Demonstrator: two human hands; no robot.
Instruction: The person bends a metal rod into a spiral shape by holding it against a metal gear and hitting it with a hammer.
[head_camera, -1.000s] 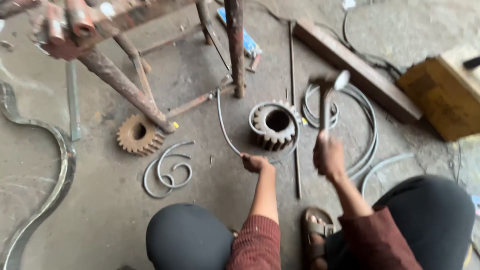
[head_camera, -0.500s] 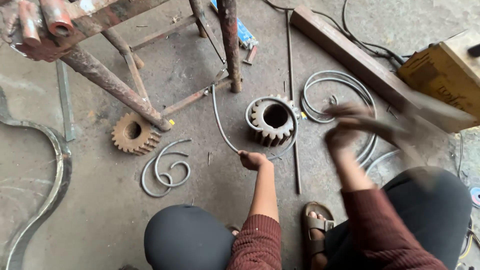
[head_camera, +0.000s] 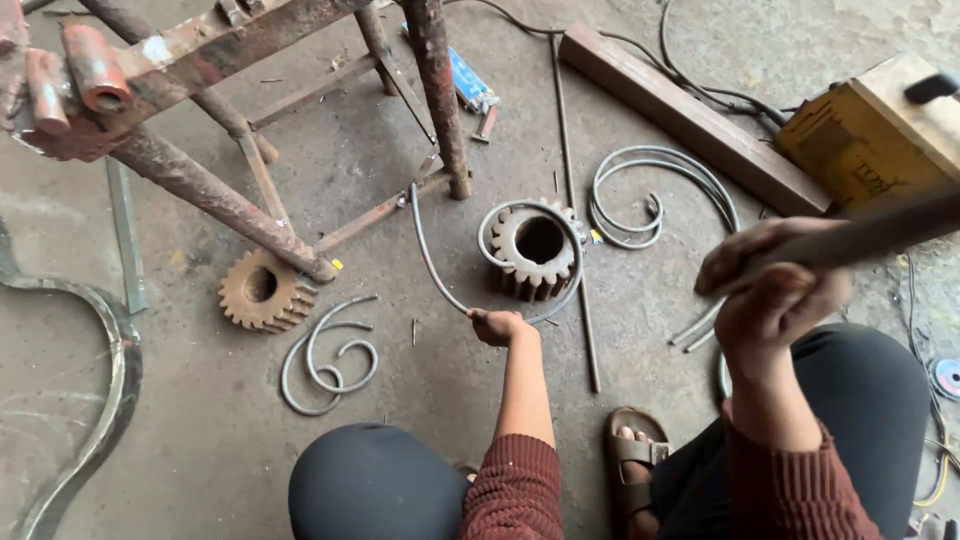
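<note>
My left hand (head_camera: 497, 325) grips the end of a thin bent metal rod (head_camera: 428, 258) low over the concrete floor. The rod curls around a rusty toothed gear (head_camera: 538, 245) that stands just beyond the hand. My right hand (head_camera: 770, 280) is raised close to the camera, to the right of the gear, closed on a blurred hammer handle (head_camera: 880, 228) that runs off to the right. The hammer's head is out of view.
A second gear (head_camera: 262, 290) and a wire scroll (head_camera: 325, 355) lie at left under a rusty metal stand (head_camera: 200, 180). More curved scrolls (head_camera: 650, 190), a straight rod (head_camera: 575, 220), a wooden beam (head_camera: 690, 120) and a yellow box (head_camera: 880, 130) lie at right. A curved bar (head_camera: 105, 400) lies far left.
My right hand has lifted the hammer from beside the gear, up and to the right toward the camera. My left hand has kept its hold on the bent rod.
</note>
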